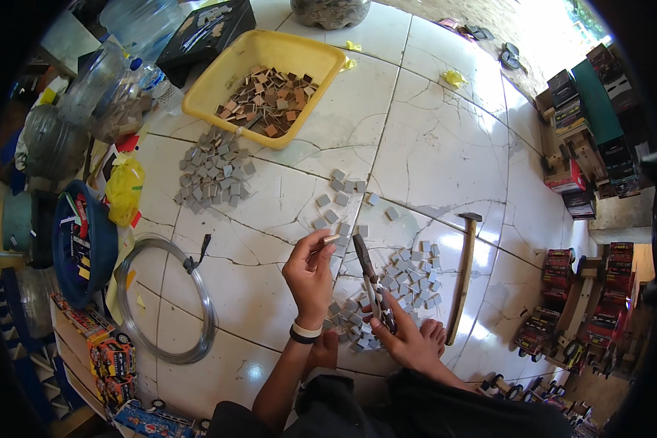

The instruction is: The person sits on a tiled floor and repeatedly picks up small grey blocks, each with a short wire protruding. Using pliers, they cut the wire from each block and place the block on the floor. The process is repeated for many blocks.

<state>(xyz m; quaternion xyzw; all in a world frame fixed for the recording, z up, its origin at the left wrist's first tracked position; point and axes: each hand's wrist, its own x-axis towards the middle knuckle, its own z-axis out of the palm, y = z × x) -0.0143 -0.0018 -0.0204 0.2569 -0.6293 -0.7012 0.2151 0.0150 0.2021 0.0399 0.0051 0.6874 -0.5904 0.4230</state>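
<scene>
My left hand, with bands at the wrist, pinches a small wooden piece between thumb and fingertips. Its pale brown edge shows; the rest is hidden by the fingers. Dark-jawed pliers are gripped in my right hand, their jaws pointing away from me. The jaw tips are just right of the wooden piece and apart from it. Beneath and beyond my hands lie small grey square pieces, some loose, some heaped. Another heap of grey pieces is farther left.
A yellow basin of brown square pieces stands at the far left. A wire coil lies left, a hammer right. Toy trucks line the right side. A blue tub and plastic bottles crowd the left.
</scene>
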